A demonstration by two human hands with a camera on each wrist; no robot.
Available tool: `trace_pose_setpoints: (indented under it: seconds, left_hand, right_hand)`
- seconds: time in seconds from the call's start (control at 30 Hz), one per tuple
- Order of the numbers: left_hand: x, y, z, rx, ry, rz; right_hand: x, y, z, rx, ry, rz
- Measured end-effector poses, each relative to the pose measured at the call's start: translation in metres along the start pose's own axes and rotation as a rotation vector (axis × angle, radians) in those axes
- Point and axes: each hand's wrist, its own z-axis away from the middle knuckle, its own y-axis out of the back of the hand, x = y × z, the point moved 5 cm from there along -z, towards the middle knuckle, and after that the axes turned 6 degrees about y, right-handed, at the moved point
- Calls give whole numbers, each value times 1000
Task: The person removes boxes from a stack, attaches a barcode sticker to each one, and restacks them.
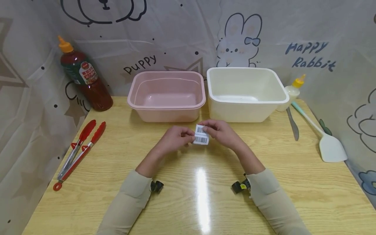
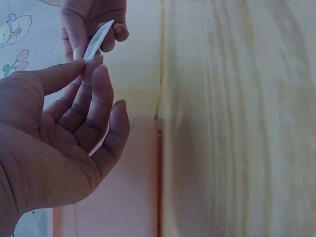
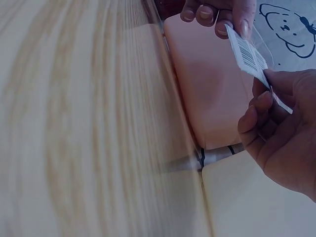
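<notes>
Both hands hold a small white barcode label (image 1: 201, 138) above the middle of the wooden table. At its left edge, my left hand (image 1: 175, 138) pinches the label between thumb and index finger, the other fingers loosely bent in the left wrist view. From the upper right, my right hand (image 1: 221, 131) pinches the label with thumb and fingers. Two printed barcodes face up in the head view, one partly covered by the right thumb. The right wrist view shows the label (image 3: 247, 57) tilted between the two hands. A pink basin (image 1: 166, 114) stands just beyond the left hand.
A white basin (image 1: 239, 112) stands right of the pink one. Red-handled tongs (image 1: 77, 156) and a sauce bottle (image 1: 86, 78) are at the left. A yellow-capped bottle (image 1: 292, 93), a knife-like tool (image 1: 292, 125) and a white spatula (image 1: 332, 148) are at the right.
</notes>
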Motion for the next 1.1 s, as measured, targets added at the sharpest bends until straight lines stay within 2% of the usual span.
trace_pose_setpoints:
  seconds: [0.3, 0.53, 0.7, 1.1]
  left_hand:
    - [-4, 0, -3, -8, -3, 66]
    - [-3, 4, -3, 67, 5, 73]
    - [1, 5, -4, 86, -13, 124]
    - [3, 5, -2, 109, -59, 139]
  right_hand:
    - [-2, 0, -1, 35, 32, -32]
    - [-5, 2, 0, 105, 47, -21]
    - [-5, 4, 1, 94, 22, 6]
    - [-8, 4, 3, 92, 24, 18]
